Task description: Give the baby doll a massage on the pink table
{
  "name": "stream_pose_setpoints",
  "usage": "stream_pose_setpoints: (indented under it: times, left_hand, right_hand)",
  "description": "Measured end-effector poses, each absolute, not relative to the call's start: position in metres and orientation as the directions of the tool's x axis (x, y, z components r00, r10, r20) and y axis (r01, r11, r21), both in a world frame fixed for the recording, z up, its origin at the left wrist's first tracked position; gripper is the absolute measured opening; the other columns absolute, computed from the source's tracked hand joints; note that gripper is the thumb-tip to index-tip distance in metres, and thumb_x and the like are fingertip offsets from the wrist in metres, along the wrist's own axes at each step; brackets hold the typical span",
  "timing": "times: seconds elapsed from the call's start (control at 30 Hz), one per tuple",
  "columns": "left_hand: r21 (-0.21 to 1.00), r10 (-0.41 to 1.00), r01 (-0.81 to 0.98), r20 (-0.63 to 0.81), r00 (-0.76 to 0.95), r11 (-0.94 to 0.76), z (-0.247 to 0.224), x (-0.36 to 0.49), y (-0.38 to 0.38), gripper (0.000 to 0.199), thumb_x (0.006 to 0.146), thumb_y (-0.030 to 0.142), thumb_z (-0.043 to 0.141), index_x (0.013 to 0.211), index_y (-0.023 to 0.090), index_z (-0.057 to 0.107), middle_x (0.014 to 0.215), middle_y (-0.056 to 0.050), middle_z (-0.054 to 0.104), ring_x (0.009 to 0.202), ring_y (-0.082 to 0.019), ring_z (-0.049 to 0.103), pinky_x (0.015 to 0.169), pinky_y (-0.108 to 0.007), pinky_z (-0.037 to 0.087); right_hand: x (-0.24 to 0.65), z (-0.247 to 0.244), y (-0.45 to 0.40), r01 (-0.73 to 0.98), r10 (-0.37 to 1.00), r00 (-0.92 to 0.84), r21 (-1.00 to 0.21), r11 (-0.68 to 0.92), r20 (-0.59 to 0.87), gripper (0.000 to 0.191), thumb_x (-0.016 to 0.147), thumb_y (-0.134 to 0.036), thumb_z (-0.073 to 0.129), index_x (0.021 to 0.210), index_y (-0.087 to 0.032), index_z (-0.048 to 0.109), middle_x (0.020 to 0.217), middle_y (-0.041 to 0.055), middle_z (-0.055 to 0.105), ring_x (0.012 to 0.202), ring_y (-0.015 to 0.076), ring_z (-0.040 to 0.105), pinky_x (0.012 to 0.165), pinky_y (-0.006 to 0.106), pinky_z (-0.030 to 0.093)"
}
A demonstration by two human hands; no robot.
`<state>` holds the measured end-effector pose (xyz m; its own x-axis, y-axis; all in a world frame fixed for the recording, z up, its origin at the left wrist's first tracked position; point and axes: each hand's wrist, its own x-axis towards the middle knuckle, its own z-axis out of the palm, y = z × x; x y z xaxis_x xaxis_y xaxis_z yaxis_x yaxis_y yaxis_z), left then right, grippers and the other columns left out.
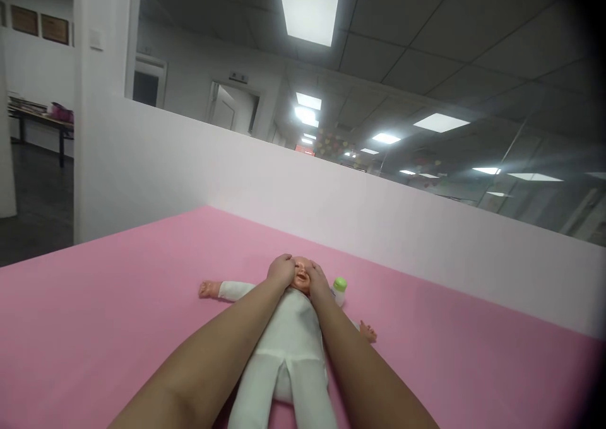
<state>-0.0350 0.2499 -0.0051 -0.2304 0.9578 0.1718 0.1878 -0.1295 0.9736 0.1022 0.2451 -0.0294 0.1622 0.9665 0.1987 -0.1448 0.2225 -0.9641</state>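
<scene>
Doll's (288,334) head sides under hands, legs past bottom edge.

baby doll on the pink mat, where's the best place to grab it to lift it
Probably the torso, from above and from the near end. The baby doll lies flat on its back on the pink mat, arms spread, so its sides under the arms are open. The left hand and right hand cup its head, which may suit steadying more than lifting.

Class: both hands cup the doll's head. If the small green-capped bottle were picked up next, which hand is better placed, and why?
Probably the right hand. The small green-capped bottle stands on the pink mat just beside it, right of the white-suited baby doll. The left hand would have to cross over the doll's head.
</scene>
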Motion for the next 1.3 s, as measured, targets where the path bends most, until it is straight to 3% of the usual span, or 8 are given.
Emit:
stream_pose_setpoints:
  times: [0.17,0.27,0.4,0.5,0.73,0.9,1.1,1.3]
  left_hand:
    - [0.977,0.951,0.061,0.212,-0.223,-0.204,-0.017,-0.035,0.229,0.045,0.080,0.034,0.071,0.123,0.020,0.073,0.139,-0.013,0.067,0.130,-0.032,0.060,0.111,-0.040,0.043]
    - [0.974,0.949,-0.005,0.219,-0.227,-0.226,-0.020,-0.034,0.227,0.049,0.077,0.034,0.076,0.123,0.019,0.073,0.136,-0.014,0.069,0.128,-0.033,0.062,0.110,-0.042,0.045]
    - [0.969,0.952,-0.102,0.199,-0.232,-0.227,-0.022,-0.032,0.233,0.039,0.078,0.033,0.075,0.115,0.021,0.075,0.124,-0.011,0.075,0.120,-0.030,0.067,0.107,-0.041,0.049]
    - [0.964,0.956,-0.168,0.163,-0.243,-0.206,-0.023,-0.031,0.236,0.032,0.080,0.030,0.070,0.110,0.021,0.076,0.120,-0.010,0.076,0.115,-0.028,0.070,0.103,-0.040,0.052]
    - [0.951,0.967,-0.251,0.126,-0.223,-0.182,-0.019,-0.030,0.233,0.036,0.079,0.029,0.067,0.113,0.020,0.074,0.112,-0.011,0.076,0.104,-0.027,0.072,0.096,-0.043,0.056]
    - [0.944,0.969,-0.252,0.170,-0.180,-0.212,-0.012,-0.028,0.225,0.035,0.074,0.037,0.077,0.105,0.020,0.075,0.111,-0.009,0.075,0.107,-0.027,0.070,0.100,-0.042,0.053]
    - [0.933,0.956,-0.214,0.267,-0.125,-0.289,-0.009,-0.027,0.217,0.051,0.068,0.036,0.085,0.114,0.022,0.070,0.115,-0.008,0.072,0.107,-0.027,0.068,0.096,-0.041,0.055]
    - [0.951,0.973,-0.214,0.205,-0.108,-0.224,-0.011,-0.028,0.220,0.051,0.070,0.034,0.083,0.116,0.021,0.067,0.115,-0.009,0.070,0.102,-0.027,0.069,0.093,-0.043,0.056]
  right_hand:
    - [0.102,-0.037,0.221,-0.172,0.951,0.210,-0.948,0.266,0.228,0.068,0.069,-0.051,0.079,0.129,-0.021,0.065,0.135,0.0087,0.068,0.122,0.0304,0.065,0.098,0.036,0.057]
    - [0.102,-0.038,0.222,-0.223,0.948,0.224,-0.935,0.274,0.225,0.064,0.068,-0.051,0.081,0.123,-0.021,0.069,0.129,0.0091,0.071,0.118,0.0312,0.068,0.097,0.038,0.058]
    - [0.102,-0.043,0.234,-0.316,0.949,0.230,-0.906,0.283,0.216,0.056,0.071,-0.051,0.078,0.118,-0.021,0.071,0.128,0.0080,0.072,0.121,0.0295,0.066,0.104,0.039,0.055]
    - [0.106,-0.046,0.237,-0.383,0.956,0.209,-0.882,0.276,0.208,0.053,0.073,-0.045,0.073,0.121,-0.022,0.071,0.131,0.0068,0.071,0.122,0.0288,0.066,0.105,0.041,0.054]
    - [0.113,-0.046,0.228,-0.419,0.957,0.171,-0.862,0.286,0.235,0.050,0.071,-0.031,0.072,0.121,-0.027,0.073,0.139,0.0033,0.066,0.128,0.0293,0.061,0.110,0.048,0.051]
    - [0.114,-0.037,0.218,-0.356,0.941,0.177,-0.872,0.334,0.288,0.053,0.076,-0.040,0.077,0.126,-0.024,0.070,0.136,0.0060,0.067,0.127,0.0294,0.061,0.111,0.049,0.049]
    - [0.117,-0.022,0.204,0.005,0.873,0.212,-0.894,0.449,0.440,0.062,0.077,-0.050,0.079,0.130,-0.021,0.064,0.134,0.0093,0.066,0.120,0.0286,0.062,0.108,0.045,0.050]
    - [0.116,-0.019,0.202,0.010,0.893,0.226,-0.917,0.398,0.390,0.056,0.077,-0.050,0.078,0.124,-0.022,0.066,0.127,0.0079,0.069,0.118,0.0281,0.063,0.106,0.044,0.050]
